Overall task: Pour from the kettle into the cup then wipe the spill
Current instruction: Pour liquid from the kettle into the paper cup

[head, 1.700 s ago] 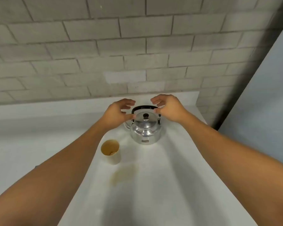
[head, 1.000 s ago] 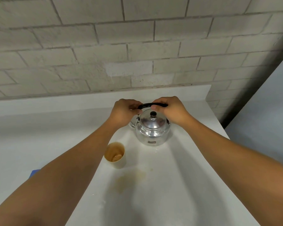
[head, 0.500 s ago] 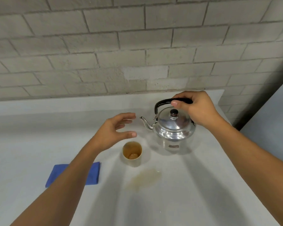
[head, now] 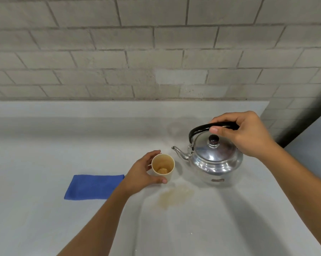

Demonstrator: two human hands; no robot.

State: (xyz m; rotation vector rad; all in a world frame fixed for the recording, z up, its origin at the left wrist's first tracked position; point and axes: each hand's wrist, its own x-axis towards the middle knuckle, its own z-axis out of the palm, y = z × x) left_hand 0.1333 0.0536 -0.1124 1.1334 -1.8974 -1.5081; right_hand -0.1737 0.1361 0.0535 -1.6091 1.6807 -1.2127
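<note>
A shiny metal kettle (head: 216, 159) with a black handle stands on the white counter (head: 45, 145), spout pointing left. My right hand (head: 246, 133) is closed around the kettle's handle from above. Left of the spout stands a small beige cup (head: 163, 166) with a little brown liquid at its bottom. My left hand (head: 143, 172) wraps the cup's left side, thumb at the front. A pale brown spill (head: 175, 197) lies on the counter just in front of the cup. A folded blue cloth (head: 93, 187) lies flat to the left of my left wrist.
A grey brick wall (head: 156, 52) runs along the back of the counter. The counter ends at the right, where a dark gap and a pale grey surface (head: 315, 141) begin. Bare counter stretches to the left and front.
My left hand left the kettle, hovered open, then came down and closed on the cup. The right hand stays on the handle. The view swung left, bringing the blue cloth into sight.
</note>
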